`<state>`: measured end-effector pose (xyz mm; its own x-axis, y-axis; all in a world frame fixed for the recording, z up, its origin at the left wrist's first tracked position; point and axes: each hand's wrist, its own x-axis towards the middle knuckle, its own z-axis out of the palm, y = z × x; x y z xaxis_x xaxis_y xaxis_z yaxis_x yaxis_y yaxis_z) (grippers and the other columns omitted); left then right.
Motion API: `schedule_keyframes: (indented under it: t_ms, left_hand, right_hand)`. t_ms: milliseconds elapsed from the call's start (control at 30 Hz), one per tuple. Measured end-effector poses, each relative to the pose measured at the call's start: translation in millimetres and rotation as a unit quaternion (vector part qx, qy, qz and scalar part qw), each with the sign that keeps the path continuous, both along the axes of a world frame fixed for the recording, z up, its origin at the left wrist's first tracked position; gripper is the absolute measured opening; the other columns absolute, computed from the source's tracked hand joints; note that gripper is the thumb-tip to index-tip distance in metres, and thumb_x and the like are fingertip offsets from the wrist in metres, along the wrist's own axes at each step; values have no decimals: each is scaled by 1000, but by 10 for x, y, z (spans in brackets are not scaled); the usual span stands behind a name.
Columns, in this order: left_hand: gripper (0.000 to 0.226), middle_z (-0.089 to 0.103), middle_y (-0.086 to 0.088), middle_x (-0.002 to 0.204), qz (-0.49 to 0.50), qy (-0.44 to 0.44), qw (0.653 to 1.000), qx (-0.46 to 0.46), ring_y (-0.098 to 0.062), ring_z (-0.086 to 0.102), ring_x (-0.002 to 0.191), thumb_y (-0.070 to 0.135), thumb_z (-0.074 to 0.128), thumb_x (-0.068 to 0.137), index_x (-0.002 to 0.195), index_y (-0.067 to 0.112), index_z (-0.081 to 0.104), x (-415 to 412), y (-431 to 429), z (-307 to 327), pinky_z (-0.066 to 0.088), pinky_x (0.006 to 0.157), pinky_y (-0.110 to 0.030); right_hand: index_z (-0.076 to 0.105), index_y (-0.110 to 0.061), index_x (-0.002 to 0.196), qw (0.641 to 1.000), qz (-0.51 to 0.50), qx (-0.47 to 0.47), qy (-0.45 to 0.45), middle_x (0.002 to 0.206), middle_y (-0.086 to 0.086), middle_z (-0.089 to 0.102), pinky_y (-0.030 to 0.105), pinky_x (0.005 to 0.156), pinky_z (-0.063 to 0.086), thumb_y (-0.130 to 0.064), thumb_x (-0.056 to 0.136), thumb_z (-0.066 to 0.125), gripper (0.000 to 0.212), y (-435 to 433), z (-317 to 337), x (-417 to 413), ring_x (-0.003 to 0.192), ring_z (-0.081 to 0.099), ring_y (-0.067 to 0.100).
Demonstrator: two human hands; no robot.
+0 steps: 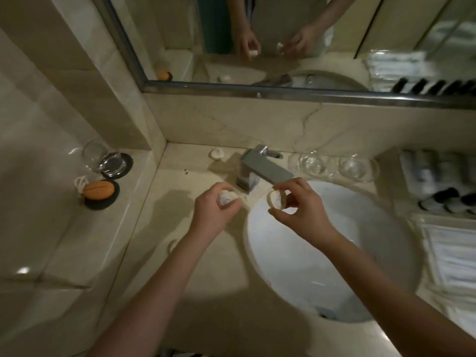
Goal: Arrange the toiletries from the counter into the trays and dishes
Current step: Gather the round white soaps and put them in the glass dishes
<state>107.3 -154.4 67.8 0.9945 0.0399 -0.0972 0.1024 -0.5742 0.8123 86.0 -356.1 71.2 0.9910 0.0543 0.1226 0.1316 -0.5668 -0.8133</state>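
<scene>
Small round white soaps (277, 199) in both hands

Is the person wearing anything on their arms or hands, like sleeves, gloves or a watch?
No. Both arms are bare from the bottom of the picture up to the wrists, with no sleeves showing. The left hand and right hand have no gloves, and no watch, bracelet or ring shows. The fingers are bare too.

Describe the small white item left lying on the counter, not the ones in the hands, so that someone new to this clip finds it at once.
Start at the chrome faucet behind the sink basin. Look to its left, along the back edge of the counter near the corner of the wall: the small round white wrapped item lies there alone. Unlike the similar white pieces in the left hand and the right hand, nothing touches it.
</scene>
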Motion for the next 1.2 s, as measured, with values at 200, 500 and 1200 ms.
schedule_keyframes:
  t_ms: [200,500,1200]
  left_hand:
    - [12,56,7,69,-85,25,988,-127,-8,48,59,23,66,84,91,21,57,-37,-1028,195,40,56,-14]
    - [35,59,-7,96,-97,178,972,-118,-15,58,69,8,39,90,122,16,51,518,-2304,-35,43,61,-25]
    - [37,54,-14,126,-132,111,955,242,-34,56,110,19,58,85,121,12,54,1680,-2480,-704,44,85,-31]
  right_hand:
    - [64,-20,109,990,-131,32,31,96,1,62,25,66,51,-11,68,80,45,-868,41,-103,64,58,13]
    - [64,-16,111,972,-196,-13,130,105,6,63,22,70,41,-14,73,75,40,-1790,-233,340,71,60,17]
    - [53,-11,112,931,20,-355,85,120,5,58,36,80,36,-22,77,62,38,-1748,-802,1561,112,46,30]
